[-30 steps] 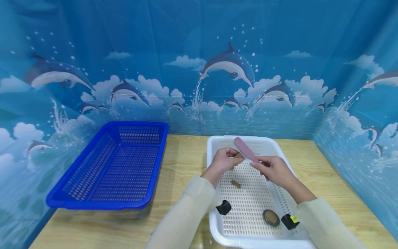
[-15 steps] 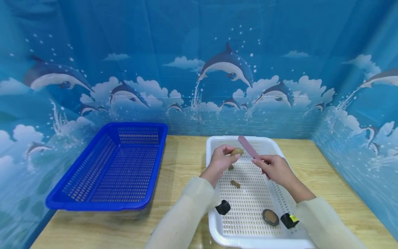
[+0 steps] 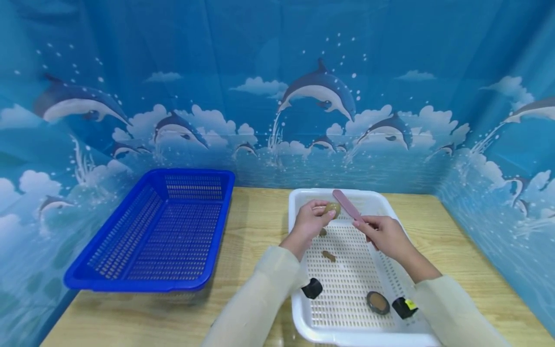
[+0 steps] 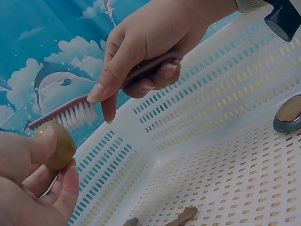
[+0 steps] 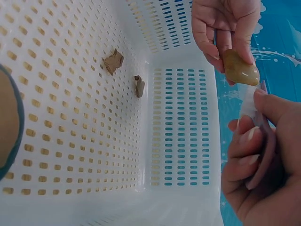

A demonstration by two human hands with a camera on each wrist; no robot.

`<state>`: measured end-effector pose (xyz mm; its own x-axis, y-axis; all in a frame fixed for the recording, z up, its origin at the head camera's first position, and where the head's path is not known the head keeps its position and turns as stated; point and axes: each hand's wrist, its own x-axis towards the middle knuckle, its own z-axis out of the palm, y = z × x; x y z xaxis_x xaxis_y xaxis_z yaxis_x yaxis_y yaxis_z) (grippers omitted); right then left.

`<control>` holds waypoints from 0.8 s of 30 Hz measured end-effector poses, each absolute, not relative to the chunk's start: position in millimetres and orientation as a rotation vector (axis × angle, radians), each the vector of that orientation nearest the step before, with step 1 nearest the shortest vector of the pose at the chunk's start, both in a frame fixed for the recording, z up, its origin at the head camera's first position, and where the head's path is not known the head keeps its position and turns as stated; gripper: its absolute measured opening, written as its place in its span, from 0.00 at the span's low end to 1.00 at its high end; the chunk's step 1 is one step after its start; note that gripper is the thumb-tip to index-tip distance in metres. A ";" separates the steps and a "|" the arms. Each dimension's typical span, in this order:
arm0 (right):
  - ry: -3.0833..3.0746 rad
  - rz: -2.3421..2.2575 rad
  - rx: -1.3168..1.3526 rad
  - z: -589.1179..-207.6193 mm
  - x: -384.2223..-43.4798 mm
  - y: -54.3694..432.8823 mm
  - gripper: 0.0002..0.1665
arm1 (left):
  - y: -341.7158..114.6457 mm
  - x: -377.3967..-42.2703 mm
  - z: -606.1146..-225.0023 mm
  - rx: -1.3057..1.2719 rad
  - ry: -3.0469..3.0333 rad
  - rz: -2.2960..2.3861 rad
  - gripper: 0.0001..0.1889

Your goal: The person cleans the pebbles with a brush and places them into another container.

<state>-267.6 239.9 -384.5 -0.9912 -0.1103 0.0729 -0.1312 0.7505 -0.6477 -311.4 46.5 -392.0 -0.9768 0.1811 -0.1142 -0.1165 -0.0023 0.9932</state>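
Note:
Over the far end of the white basket, my left hand pinches a smooth yellowish-brown pebble between thumb and fingers. The pebble looks glossy in the right wrist view. My right hand grips the handle of a pink brush. White bristles point down from the brush, its tip close behind the pebble in the left wrist view. On the basket floor lie two small brown clumps, one clump larger than the other. Nearer me sits a dark grey pebble with a brown patch on top.
A blue slotted basket stands to the left on the wooden table. Behind the table hangs a dolphin-print curtain, which also covers the sides. Black wrist cameras show below both forearms, over the white basket.
The brush, earlier with its bristles on the pebble, has drawn back to the right and turned edge-on. The pebble has been turned in my left fingers.

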 end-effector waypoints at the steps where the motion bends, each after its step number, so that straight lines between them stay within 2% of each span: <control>1: -2.909 1.085 0.202 -384.5 -267.4 240.2 0.27 | 46.6 -311.3 -391.9 0.071 2.057 2.080 0.16; 8: -2.890 1.132 0.221 -385.1 -266.0 240.6 0.30 | 46.2 -311.0 -391.7 0.089 2.072 2.010 0.17; 19: -2.824 1.168 0.394 -387.3 -264.4 239.1 0.23 | 45.4 -310.6 -392.2 0.094 2.134 1.947 0.11; 24: -2.827 1.167 0.385 -387.4 -264.0 239.1 0.25 | 45.5 -310.1 -392.3 0.113 2.146 1.946 0.12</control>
<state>-264.0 239.1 -387.4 -0.9670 -0.2067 0.1488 -0.2515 0.6821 -0.6866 -310.1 45.5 -392.3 -0.9676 0.2183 -0.1266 -0.1047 0.1092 0.9885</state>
